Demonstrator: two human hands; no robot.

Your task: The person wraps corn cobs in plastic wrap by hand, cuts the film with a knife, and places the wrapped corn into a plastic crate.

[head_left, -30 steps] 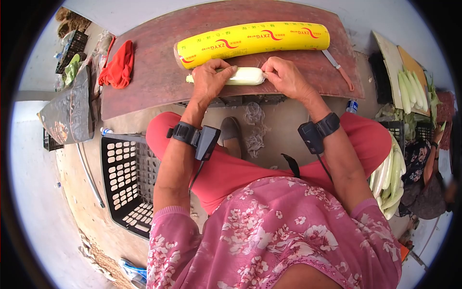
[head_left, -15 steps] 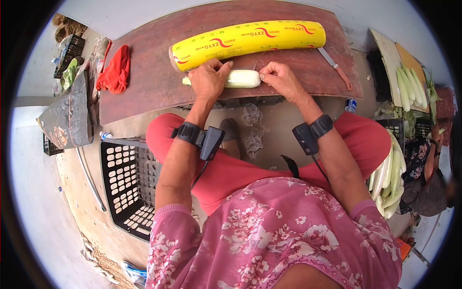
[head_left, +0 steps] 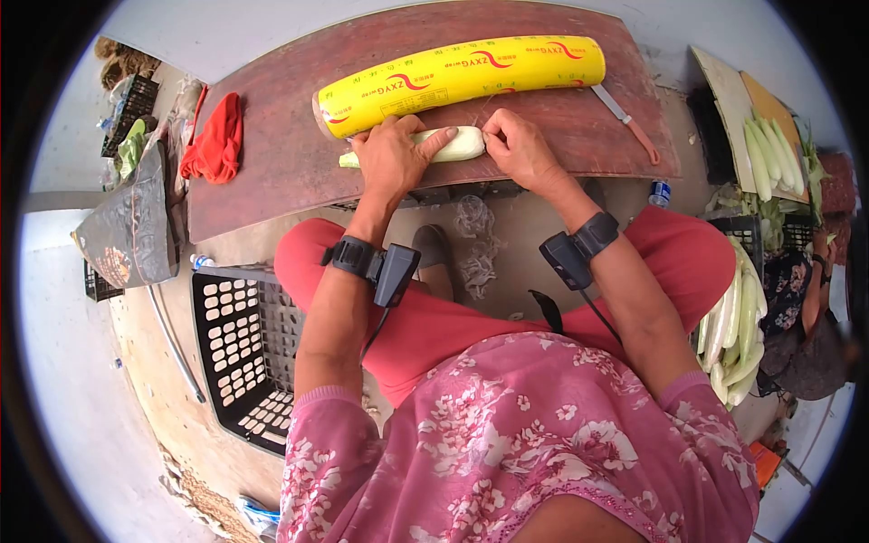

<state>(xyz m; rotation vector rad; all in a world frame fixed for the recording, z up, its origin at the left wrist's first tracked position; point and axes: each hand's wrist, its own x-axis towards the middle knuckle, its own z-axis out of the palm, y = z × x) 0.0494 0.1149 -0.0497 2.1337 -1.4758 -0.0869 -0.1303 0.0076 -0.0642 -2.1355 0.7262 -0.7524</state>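
Note:
A long pale green vegetable (head_left: 464,144) lies slightly aslant on the reddish-brown table (head_left: 272,185), just in front of a thick yellow roll of cling wrap (head_left: 471,77). My left hand (head_left: 391,156) is closed over its middle, thumb stretched along the top. The narrower left end sticks out past the wrist side. At the blunt right end, my right hand (head_left: 518,149) pinches with thumb and forefinger. Whatever is between those fingertips is too small to make out. Behind that hand, a knife (head_left: 634,127) with an orange-pink handle rests by the roll's right end.
A red cloth (head_left: 215,140) lies on the table's left side. On the floor at left stands a black plastic crate (head_left: 231,348). More long pale vegetables (head_left: 731,335) are heaped at right, others (head_left: 774,158) lie on a board. Another person's arm (head_left: 812,294) shows at far right.
My left hand has shifted slightly right and its thumb now lies further along the vegetable. The vegetable's right end has tilted up and moved a little left. My right hand still pinches there.

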